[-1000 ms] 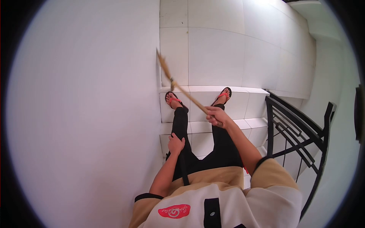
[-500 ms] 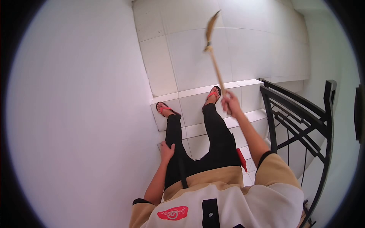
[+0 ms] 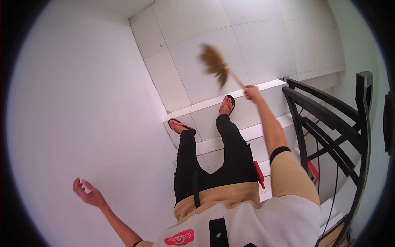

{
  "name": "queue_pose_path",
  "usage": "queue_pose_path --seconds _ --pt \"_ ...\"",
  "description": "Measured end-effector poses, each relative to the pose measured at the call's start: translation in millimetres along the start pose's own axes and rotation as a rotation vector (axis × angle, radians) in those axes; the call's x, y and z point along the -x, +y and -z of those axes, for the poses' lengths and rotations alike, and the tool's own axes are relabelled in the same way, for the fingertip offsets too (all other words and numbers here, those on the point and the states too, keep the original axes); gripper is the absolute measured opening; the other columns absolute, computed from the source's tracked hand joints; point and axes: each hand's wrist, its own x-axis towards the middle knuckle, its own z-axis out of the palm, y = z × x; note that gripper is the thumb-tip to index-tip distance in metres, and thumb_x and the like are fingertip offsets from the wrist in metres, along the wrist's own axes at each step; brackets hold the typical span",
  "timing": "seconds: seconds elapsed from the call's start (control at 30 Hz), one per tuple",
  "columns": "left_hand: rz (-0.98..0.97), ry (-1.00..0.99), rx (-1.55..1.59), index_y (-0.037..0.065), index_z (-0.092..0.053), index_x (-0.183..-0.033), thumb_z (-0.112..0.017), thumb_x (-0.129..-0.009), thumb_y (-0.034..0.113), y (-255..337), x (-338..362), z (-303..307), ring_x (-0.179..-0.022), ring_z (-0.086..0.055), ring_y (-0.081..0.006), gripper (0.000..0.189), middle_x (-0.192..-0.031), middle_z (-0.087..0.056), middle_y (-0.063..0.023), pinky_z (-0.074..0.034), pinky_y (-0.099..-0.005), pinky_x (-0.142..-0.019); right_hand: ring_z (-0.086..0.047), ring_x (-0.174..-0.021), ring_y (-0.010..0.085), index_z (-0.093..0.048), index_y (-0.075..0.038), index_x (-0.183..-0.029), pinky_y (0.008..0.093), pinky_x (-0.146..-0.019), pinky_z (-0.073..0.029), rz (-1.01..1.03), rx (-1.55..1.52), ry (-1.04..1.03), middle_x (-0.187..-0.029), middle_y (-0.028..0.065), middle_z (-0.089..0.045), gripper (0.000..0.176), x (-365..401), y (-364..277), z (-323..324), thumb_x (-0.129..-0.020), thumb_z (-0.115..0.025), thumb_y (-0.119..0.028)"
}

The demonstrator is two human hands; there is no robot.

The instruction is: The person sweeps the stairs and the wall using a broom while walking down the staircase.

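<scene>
Brown bristles [image 3: 212, 59] of the broom [image 3: 224, 69] fan out over the tiled floor [image 3: 267, 45], contact unclear; the right hand [image 3: 252, 93] grips its handle [image 3: 236, 78]. The left hand [image 3: 90, 196], loosely curled and empty, is near the white wall [image 3: 82, 103].

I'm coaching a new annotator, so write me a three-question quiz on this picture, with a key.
1. Which hand holds the broom?
2. True or false: the left hand is empty.
3. What colour are the sandal straps? (a) blue (b) red (c) green

Key:
1. The right hand, closed around the handle.
2. True: its fingers are partly curled, with nothing between them.
3. b
</scene>
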Motion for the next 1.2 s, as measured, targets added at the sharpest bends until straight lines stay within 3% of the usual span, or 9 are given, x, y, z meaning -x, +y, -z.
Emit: queue_pose_path --seconds 0.07,0.13,0.27,0.4,0.63,0.9,0.97,1.07,1.2 --pt "-0.090 0.057 -0.203 0.001 -0.053 -0.094 -0.051 -0.083 0.008 -24.9 -6.1 17.2 -0.079 -0.050 -0.0224 0.013 -0.090 -0.054 -0.0104 -0.041 -0.0307 -0.065 -0.035 -0.036 0.0076 -0.051 -0.003 -0.081 0.0229 -0.028 -0.028 0.142 0.331 0.238 -0.051 0.0012 -0.042 0.009 -4.1 -37.1 44.1 -0.073 -0.049 0.000" --pt "-0.120 0.074 -0.296 0.001 -0.053 -0.089 -0.053 -0.081 0.007 -57.5 -8.0 21.1 -0.079 -0.052 -0.0233 0.010 -0.088 -0.055 -0.0104 -0.044 -0.0317 -0.065 -0.035 -0.036 0.0071 -0.051 -0.003 -0.092 0.0222 -0.028 -0.028 0.104 -0.620 -0.288 -0.052 -0.0001 -0.041 0.014 -23.9 -60.8 95.8 -0.078 -0.050 -0.002" --pt "-0.262 0.059 -0.535 0.003 -0.054 -0.083 -0.057 -0.078 0.006 -63.5 -17.4 13.7 -0.076 -0.055 -0.0232 0.006 -0.084 -0.055 -0.0092 -0.046 -0.0309 -0.063 -0.032 -0.039 0.0038 -0.044 -0.007 -0.114 0.0182 -0.030 -0.025 0.324 -0.008 0.158 -0.056 -0.0028 -0.038 0.030 78.6 -86.9 97.1 -0.085 -0.047 -0.012" --pt "-0.246 0.092 -0.561 0.003 -0.054 -0.079 -0.059 -0.077 0.006 -58.7 -18.7 14.8 -0.073 -0.055 -0.0225 0.006 -0.082 -0.055 -0.0084 -0.046 -0.0302 -0.060 -0.033 -0.039 0.0038 -0.039 -0.006 -0.121 0.0187 -0.031 -0.026 0.271 -0.029 -0.072 -0.057 -0.0024 -0.040 0.041 151.5 -93.4 62.3 -0.082 -0.051 -0.009" --pt "-0.201 0.130 -0.564 0.003 -0.053 -0.076 -0.061 -0.076 0.007 -59.9 -21.4 12.5 -0.068 -0.053 -0.0223 0.009 -0.081 -0.055 -0.0083 -0.044 -0.0307 -0.056 -0.036 -0.037 0.0059 -0.047 -0.003 -0.110 0.0197 -0.030 -0.031 -0.174 0.340 -0.658 -0.058 0.0011 -0.044 0.032 182.8 -74.1 -72.7 -0.078 -0.052 -0.006" --pt "-0.144 0.317 -0.622 0.003 -0.053 -0.071 -0.062 -0.076 0.008 -76.2 -20.1 -5.8 -0.066 -0.053 -0.0217 0.012 -0.075 -0.055 -0.0078 -0.044 -0.0297 -0.054 -0.051 -0.043 0.0160 -0.051 -0.001 -0.068 0.0302 -0.036 -0.041 -0.153 1.039 -0.917 -0.056 0.0051 -0.051 0.012 -10.0 -23.8 -258.2 -0.069 -0.059 -0.009" --pt "-0.151 0.344 -0.654 0.003 -0.053 -0.070 -0.062 -0.076 0.008 -77.4 -24.7 -7.6 -0.063 -0.053 -0.0210 0.012 -0.073 -0.055 -0.0075 -0.044 -0.0286 -0.051 -0.050 -0.051 0.0176 -0.054 -0.004 -0.066 0.0314 -0.043 -0.040 0.240 1.280 -0.837 -0.059 0.0052 -0.053 0.007 -37.8 -67.5 -285.3 -0.065 -0.060 -0.008" --pt "-0.118 0.289 -0.666 0.002 -0.054 -0.070 -0.062 -0.076 0.007 -74.1 -19.9 1.9 -0.061 -0.053 -0.0197 0.011 -0.071 -0.054 -0.0071 -0.043 -0.0277 -0.049 -0.037 -0.037 0.0081 -0.055 -0.002 -0.064 0.0236 -0.030 -0.029 -0.066 0.712 -0.621 -0.051 0.0046 -0.046 0.006 -94.0 -148.4 -290.6 -0.070 -0.055 0.000" --pt "-0.021 0.327 -0.605 0.001 -0.053 -0.070 -0.061 -0.077 0.007 -73.7 -26.5 -1.0 -0.059 -0.052 -0.0184 0.012 -0.069 -0.054 -0.0069 -0.042 -0.0271 -0.044 -0.039 -0.038 0.0089 -0.055 0.001 -0.081 0.0212 -0.030 -0.031 0.016 0.523 -0.349 -0.054 0.0071 -0.048 0.009 -89.2 -240.9 -285.4 -0.072 -0.054 0.001"
